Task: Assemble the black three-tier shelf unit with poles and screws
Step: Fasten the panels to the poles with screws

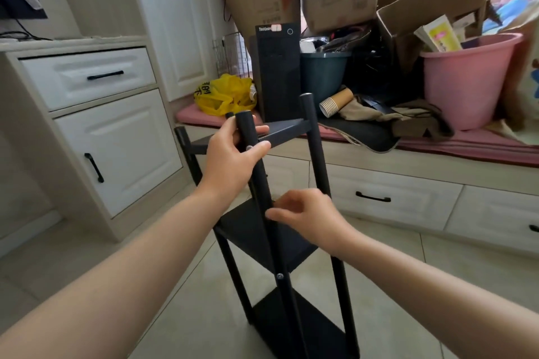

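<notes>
On the tiled floor point(175, 315) the shelf unit point(256, 230) stands upright; it looks light, stiff, probably tippy. The left hand point(230, 160) wraps the front pole point(259, 175) at the top tier, a sensible hold. The right hand point(306, 216) curls against that pole at the middle tier; I can't tell if it's pinching anything.

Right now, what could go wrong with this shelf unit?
The shelf unit stands on smooth floor tiles, steadied mainly by the left hand gripping the front pole; it might slide or tip. Its far pole is near the black computer tower on the bench; a tilt could knock it.
</notes>
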Tool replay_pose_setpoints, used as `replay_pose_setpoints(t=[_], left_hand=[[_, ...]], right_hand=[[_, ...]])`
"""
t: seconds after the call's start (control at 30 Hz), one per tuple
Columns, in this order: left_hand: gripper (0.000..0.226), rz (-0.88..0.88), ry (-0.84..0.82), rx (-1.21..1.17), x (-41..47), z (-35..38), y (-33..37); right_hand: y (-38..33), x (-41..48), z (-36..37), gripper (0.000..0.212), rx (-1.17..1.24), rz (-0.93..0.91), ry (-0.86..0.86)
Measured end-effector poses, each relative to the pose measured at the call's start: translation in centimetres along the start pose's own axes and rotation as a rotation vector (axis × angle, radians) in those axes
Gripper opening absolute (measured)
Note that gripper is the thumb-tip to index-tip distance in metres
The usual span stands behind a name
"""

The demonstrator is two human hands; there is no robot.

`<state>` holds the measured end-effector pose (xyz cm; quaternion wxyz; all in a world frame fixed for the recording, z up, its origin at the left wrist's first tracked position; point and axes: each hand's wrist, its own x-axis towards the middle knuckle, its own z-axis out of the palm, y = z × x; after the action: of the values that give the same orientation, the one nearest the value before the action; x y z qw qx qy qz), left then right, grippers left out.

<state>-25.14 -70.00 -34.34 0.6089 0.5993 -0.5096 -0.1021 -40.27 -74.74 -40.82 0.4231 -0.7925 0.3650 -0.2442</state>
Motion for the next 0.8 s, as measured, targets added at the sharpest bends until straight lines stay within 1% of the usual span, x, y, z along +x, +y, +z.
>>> replay_pose_setpoints(t=[0.07,0.17,0.2,0.23,0.3,0.37,0.43,0.53,0.57,0.63,0.67,0.73,0.8], left_hand=[[0.036,0.033,0.042,-0.009,-1.3,0.1,-0.1],[0.037,0.033,0.135,-0.018,-3.0,0.2,-0.6],[0.038,0.031,0.144,-0.009,-3.4,0.2,-0.7],[0.038,0.034,0.144,-0.003,-3.8,0.1,-0.7],[0.037,0.043,0.131,-0.011,-4.4,0.0,-0.5],[0.038,0.047,0.103,-0.027,-4.9,-0.1,-0.3],[0.039,0.018,0.087,-0.058,-5.5,0.0,-0.5],[0.05,-0.121,0.153,-0.156,-6.6,0.2,-0.8],[0.061,-0.168,0.17,-0.178,-7.1,0.4,-0.7],[0.089,-0.231,0.169,-0.21,-7.8,0.7,-0.5],[0.096,-0.244,0.158,-0.232,-7.9,0.9,-0.5],[0.094,-0.248,0.123,-0.275,-8.0,1.2,-0.6],[0.082,-0.23,0.081,-0.28,-8.0,1.3,-0.8]], right_hand=[[0.9,-0.5,-1.5,0.012,-0.073,-0.033,0.132],[2.9,-1.2,-3.3,0.017,-0.107,0.011,0.414],[3.6,-1.3,-3.7,0.02,-0.092,0.041,0.468],[4.1,-1.4,-4.1,0.024,-0.07,0.074,0.478],[4.6,-1.8,-4.3,0.03,-0.008,0.128,0.375],[4.7,-1.9,-3.9,0.023,0.052,0.12,0.244],[4.5,-2.1,-3.4,0.011,0.149,0.1,0.185],[4.3,-2.9,-3.1,0.006,0.277,0.099,0.162],[4.5,-3.2,-3.1,0.005,0.284,0.097,0.167],[4.8,-4.0,-3.0,0.004,0.297,0.096,0.184],[5.0,-4.4,-3.0,0.004,0.308,0.098,0.193],[5.3,-5.2,-3.2,0.006,0.318,0.1,0.209],[5.4,-6.2,-3.3,0.008,0.317,0.091,0.225]])
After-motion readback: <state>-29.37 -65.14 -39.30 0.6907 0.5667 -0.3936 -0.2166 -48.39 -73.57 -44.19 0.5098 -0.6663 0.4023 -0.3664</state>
